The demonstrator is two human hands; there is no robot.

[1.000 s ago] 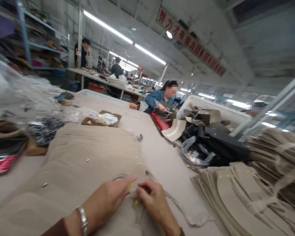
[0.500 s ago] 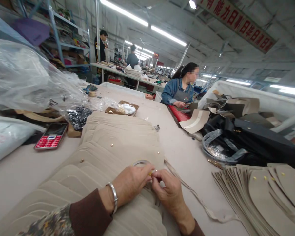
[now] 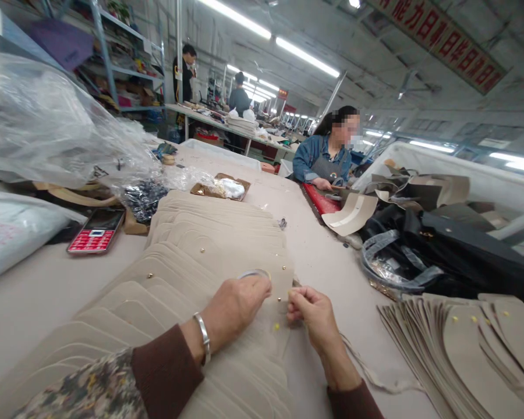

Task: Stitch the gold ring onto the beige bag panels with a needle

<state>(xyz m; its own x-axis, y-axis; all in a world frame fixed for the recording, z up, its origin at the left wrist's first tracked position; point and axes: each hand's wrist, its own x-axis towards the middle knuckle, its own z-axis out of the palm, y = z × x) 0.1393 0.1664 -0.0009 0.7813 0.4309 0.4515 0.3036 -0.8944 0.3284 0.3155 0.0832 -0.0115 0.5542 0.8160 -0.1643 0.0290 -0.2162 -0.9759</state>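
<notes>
My left hand [image 3: 243, 299] is closed around a roll of tape [image 3: 255, 273], whose curved rim shows above the fingers. It rests over a fanned stack of beige panels [image 3: 179, 279] with small gold studs. Just right of the stack's edge, my right hand [image 3: 312, 311] is in a pinch, apart from the left. A faint yellow tint shows at its fingertips, looking like a small piece of yellow tape. Between the hands, a yellow bit [image 3: 276, 327] lies on a panel, near a gold stud [image 3: 279, 299].
At right, a second fan of beige panels [image 3: 475, 349] bears yellow bits. Beyond it are a black bag [image 3: 471, 244] and a white bin [image 3: 423, 154]. A red-keyed phone [image 3: 96, 231] and plastic bags [image 3: 61, 134] lie left. A co-worker [image 3: 325, 154] sits across the table.
My hands were together at the tape; my right hand has drawn away to the right. The yellow bit on the panel between them now shows. The view has shifted slightly.
</notes>
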